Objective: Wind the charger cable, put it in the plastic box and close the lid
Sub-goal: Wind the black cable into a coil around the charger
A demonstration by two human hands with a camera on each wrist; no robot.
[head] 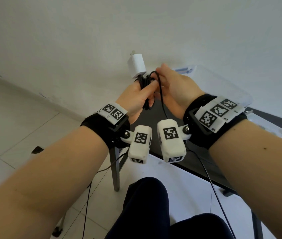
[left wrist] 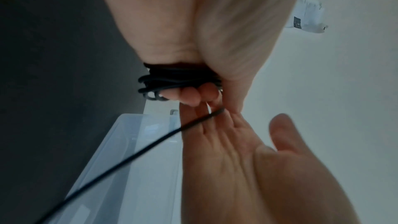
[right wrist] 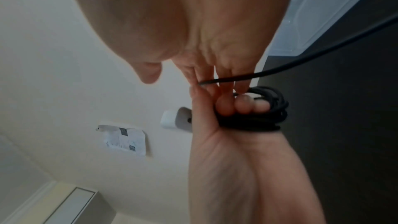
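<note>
Both hands are up in front of the wall, and the cable (head: 146, 87) is bunched in the left hand (head: 135, 99): black loops wrapped round its curled fingers, thumb pressed over the bundle. From the left wrist view the coil (left wrist: 178, 81) sits right at the fingertips, several turns stacked tight. The white plug (head: 136, 66) sticks up out of the top of that fist, prongs pointing to the ceiling.

The right hand (head: 174, 87) is touching the left, fingers fairly straight and together, a single strand of cable running across them and arching over the top. Whether it pinches that strand or just guides it, I cannot tell; the right wrist view shows the strand (right wrist: 237, 77) crossing the fingers, but it is blurred. The loose tail drops between the wrists and runs down past the right forearm, out of the bottom of the head view.

The box (head: 223, 87) stands on the dark table (head: 266, 123) behind the right wrist, clear plastic, mostly hidden by the hand and wristband; the lid is hard to make out from here.

Both forearms reach forward and upward, wrists close together, palms turned toward each other.
</note>
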